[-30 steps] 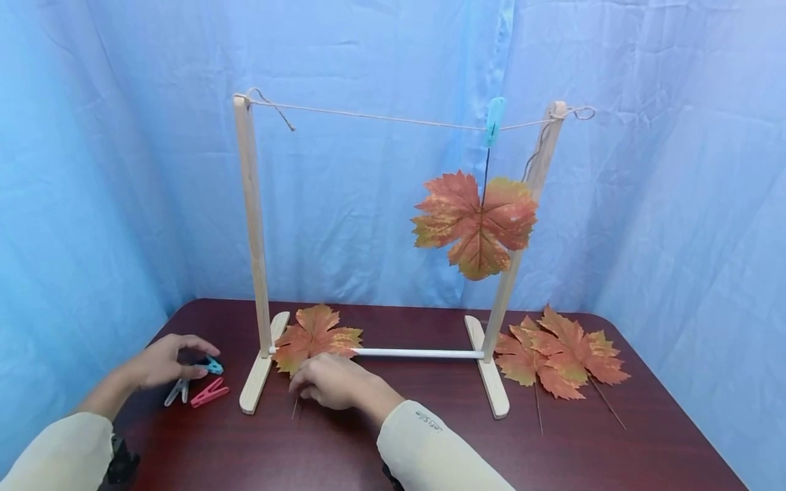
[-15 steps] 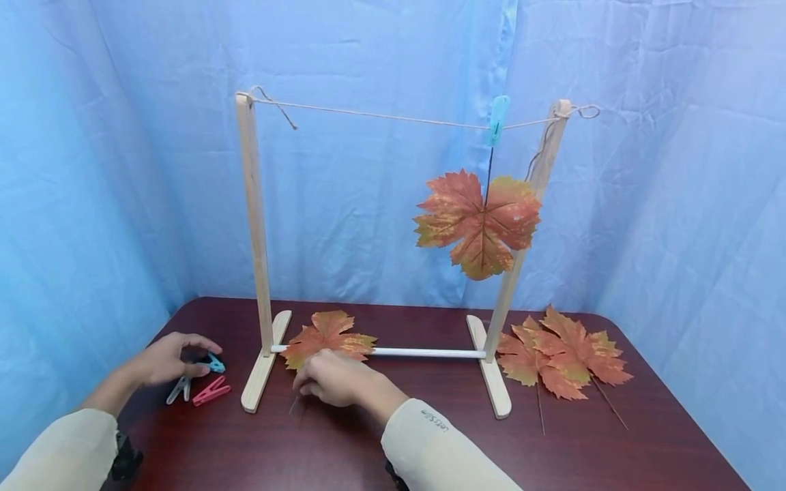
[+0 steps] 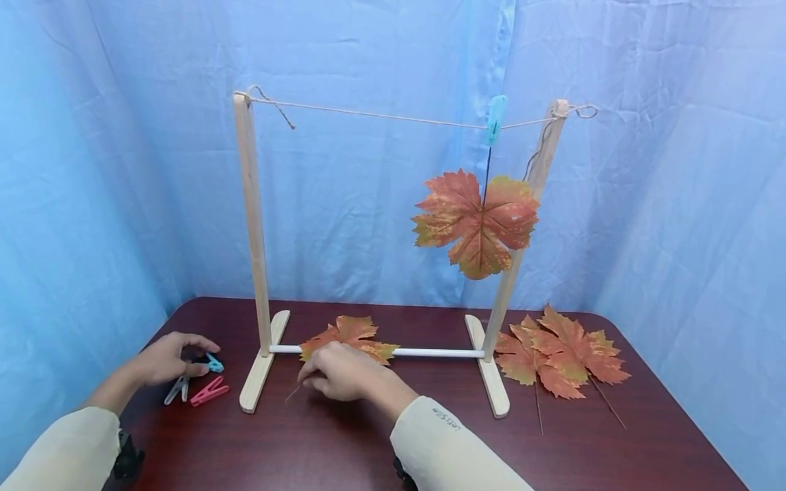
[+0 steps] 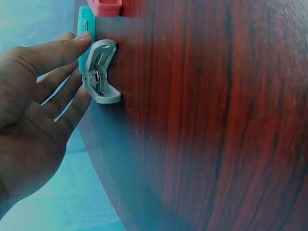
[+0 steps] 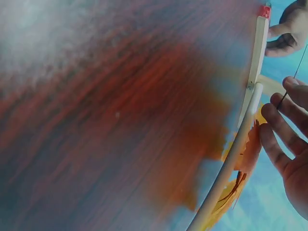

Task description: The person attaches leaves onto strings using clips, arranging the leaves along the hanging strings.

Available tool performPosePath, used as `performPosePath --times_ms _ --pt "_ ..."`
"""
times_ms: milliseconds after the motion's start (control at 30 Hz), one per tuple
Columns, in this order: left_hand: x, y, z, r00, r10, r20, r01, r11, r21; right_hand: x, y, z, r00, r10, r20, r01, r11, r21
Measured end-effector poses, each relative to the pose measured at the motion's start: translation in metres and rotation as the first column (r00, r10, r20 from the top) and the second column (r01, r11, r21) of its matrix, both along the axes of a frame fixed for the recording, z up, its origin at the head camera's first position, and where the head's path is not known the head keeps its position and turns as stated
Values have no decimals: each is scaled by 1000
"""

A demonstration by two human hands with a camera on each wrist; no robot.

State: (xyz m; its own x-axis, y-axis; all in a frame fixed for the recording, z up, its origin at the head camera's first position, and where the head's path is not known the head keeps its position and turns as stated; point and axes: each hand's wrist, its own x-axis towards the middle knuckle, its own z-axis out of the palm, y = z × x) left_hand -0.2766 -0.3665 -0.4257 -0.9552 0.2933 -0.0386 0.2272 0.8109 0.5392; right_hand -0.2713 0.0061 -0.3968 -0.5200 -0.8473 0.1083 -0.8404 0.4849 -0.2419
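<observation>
My right hand (image 3: 344, 372) pinches the thin stem (image 5: 301, 65) of an orange artificial leaf (image 3: 353, 331), its blade over the white crossbar (image 3: 436, 352) of a wooden stand. At the left, my left hand (image 3: 164, 358) pinches a blue clothespin (image 3: 214, 363); in the left wrist view the thumb lies on one side of that clothespin (image 4: 86, 24) and fingers are behind it. A grey clothespin (image 3: 177, 390) and a pink clothespin (image 3: 210, 391) lie beside it. Another leaf (image 3: 479, 221) hangs by its stem from the string (image 3: 381, 117), held by a light-blue clothespin (image 3: 495, 119).
The stand's left post (image 3: 252, 218) and right post (image 3: 540, 170) rise from wooden feet. More leaves (image 3: 568, 348) overlap on the dark red table (image 3: 430, 436) at the right. Blue curtains (image 3: 368, 54) surround the table.
My right hand has shifted a little to the right, and the leaf has slid right along the crossbar with it, its stem tilting. My left hand stays at the blue clothespin.
</observation>
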Motion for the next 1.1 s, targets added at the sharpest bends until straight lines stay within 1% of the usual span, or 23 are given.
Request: performPosePath --times_ms 100,200,333,400,500,667,833,933,1033,1100 --pt "-1 1 0 1000 4 -7 -4 1000 -12 0 4 3 1000 4 -11 -4 1000 -18" --pt "-1 1 0 1000 5 -10 -5 1000 -21 0 8 6 1000 -5 -5 5 999 -42" --pt "1 2 0 1000 -4 -17 3 1000 -24 -2 12 8 999 -29 -16 28 998 -59" --pt "2 2 1 999 -12 -32 11 999 -31 -3 13 9 999 -34 -29 32 998 -61" --pt "4 2 0 999 -17 -52 15 999 -50 -3 16 12 999 -37 -21 36 997 -72" --pt "5 3 1 997 16 -72 -21 997 -70 -4 23 19 999 -42 -8 41 993 -109" --pt "5 5 1 993 54 -104 -59 998 -39 -7 34 25 998 -54 -11 52 989 -141" --pt "6 7 1 988 82 -132 -83 997 -2 -7 43 30 997 -71 8 72 983 -166" --pt "6 11 3 977 119 -178 -112 992 52 -10 51 34 995 -91 29 95 970 -225" --pt "5 13 6 965 149 -216 -133 987 91 -12 57 37 992 -106 63 120 953 -279"
